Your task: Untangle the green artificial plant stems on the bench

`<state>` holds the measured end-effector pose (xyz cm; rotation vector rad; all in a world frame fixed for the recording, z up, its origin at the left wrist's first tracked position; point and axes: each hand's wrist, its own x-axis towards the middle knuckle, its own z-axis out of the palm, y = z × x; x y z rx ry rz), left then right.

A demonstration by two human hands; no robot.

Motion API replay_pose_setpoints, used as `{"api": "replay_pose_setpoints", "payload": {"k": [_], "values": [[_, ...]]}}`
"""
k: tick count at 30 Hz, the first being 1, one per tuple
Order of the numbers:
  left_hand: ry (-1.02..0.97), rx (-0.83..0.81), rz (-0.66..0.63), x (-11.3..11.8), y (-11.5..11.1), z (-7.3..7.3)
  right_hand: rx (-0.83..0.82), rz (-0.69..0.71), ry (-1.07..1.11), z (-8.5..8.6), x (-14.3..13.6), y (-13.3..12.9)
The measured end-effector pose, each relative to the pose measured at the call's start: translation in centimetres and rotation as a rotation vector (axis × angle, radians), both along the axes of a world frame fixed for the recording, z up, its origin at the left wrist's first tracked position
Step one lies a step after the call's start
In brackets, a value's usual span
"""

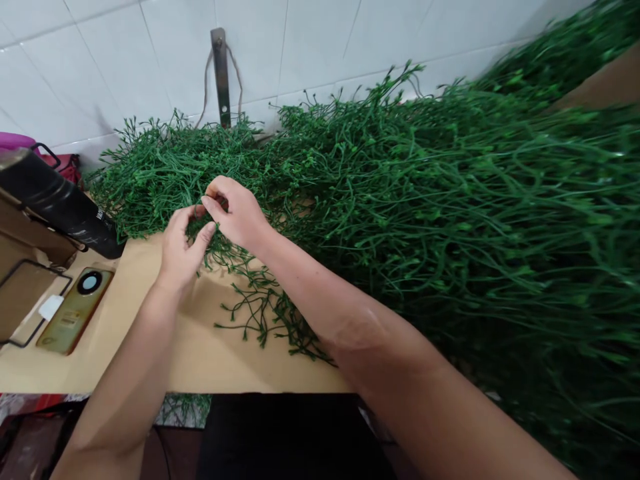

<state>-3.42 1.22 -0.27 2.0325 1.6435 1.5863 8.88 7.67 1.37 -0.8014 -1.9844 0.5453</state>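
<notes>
Thin green artificial plant stems point(260, 310) with small forked tips lie loose on the tan tabletop in front of my hands. My left hand point(183, 247) is curled around some stems, its thumb apart from its index finger and greenery showing between them. Right against it, my right hand point(237, 210) is closed in a pinch near the left fingertips. What sits between the right fingertips is too small to make out. Behind both hands rises a tangled heap of the same green stems point(160, 177).
A far larger pile of stems point(450, 200) fills the right side up to the white tiled wall point(320, 40). A metal bracket point(220, 77) is fixed there. On the left are a black bottle point(60, 200), a phone point(77, 310) and a cardboard box point(25, 280). The tabletop's front edge point(260, 390) is close.
</notes>
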Motion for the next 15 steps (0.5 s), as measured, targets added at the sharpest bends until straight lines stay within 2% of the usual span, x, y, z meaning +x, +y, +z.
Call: {"api": "replay_pose_setpoints", "payload": {"k": [5,8,11,15], "values": [[-0.269,-0.154,0.033,-0.2,0.7,-0.8,-0.08,0.051,0.066,-0.4,-0.2,0.2],[-0.409,-0.149,0.013,-0.8,1.0,-1.0,-0.115,0.1,0.14,-0.6,-0.2,0.6],[-0.466,-0.158,-0.024,-1.1,1.2,-1.2,-0.223,0.165,0.201,-0.9,-0.2,1.1],[-0.557,-0.176,-0.069,-1.5,1.3,-1.7,-0.312,0.299,0.189,-1.2,0.2,1.4]]}}
